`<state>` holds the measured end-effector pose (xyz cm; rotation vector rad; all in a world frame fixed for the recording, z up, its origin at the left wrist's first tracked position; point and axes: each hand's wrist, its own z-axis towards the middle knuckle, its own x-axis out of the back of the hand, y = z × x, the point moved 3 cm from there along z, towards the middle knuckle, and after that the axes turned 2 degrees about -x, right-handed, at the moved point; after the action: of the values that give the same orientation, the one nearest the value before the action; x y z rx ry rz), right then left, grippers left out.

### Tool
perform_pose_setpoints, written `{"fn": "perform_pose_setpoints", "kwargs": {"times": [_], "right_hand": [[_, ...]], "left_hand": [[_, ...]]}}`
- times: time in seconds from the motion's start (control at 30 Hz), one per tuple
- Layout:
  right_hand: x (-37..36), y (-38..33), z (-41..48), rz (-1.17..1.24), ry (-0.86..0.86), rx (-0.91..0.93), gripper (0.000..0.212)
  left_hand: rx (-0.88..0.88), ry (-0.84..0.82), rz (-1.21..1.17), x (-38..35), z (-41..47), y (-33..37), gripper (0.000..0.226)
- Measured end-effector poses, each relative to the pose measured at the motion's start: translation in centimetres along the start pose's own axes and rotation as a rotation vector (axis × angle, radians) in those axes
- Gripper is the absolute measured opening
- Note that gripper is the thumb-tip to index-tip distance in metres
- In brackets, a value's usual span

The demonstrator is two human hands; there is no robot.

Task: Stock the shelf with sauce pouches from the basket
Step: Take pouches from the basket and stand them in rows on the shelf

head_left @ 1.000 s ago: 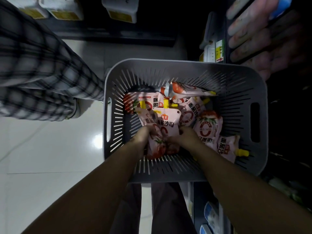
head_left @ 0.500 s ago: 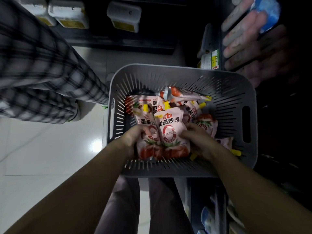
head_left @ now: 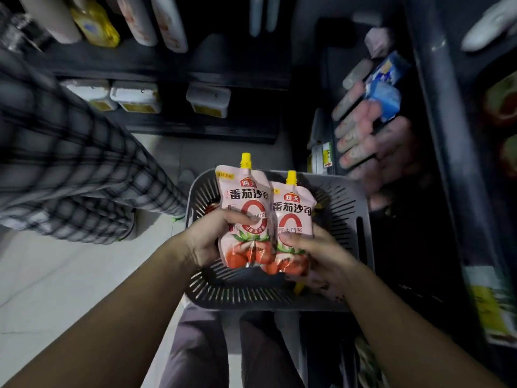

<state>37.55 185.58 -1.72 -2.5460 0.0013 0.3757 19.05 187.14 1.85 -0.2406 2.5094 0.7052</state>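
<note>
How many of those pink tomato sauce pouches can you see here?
2. The left pouch is gripped by the left hand, the right pouch by the right hand, side by side, upright, above the basket. More likely lie hidden in the basket behind them.

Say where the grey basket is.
Head view, centre: the grey basket sits below the left hand and right hand, left of the dark shelf.

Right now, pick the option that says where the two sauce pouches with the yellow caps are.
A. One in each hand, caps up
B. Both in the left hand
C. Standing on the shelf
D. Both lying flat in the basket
A: the left hand grips the left pouch and the right hand grips the right pouch, both upright with caps on top, over the basket.
</note>
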Motion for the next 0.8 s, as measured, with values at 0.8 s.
{"fn": "perform_pose_setpoints", "kwargs": {"times": [0.8], "right_hand": [[-6.9,-21.8,-25.4,0.115,0.187,0.900,0.048]], "left_hand": [[-0.706,-0.101,0.380,-18.2,-18.8,18.3,0.035]]}}
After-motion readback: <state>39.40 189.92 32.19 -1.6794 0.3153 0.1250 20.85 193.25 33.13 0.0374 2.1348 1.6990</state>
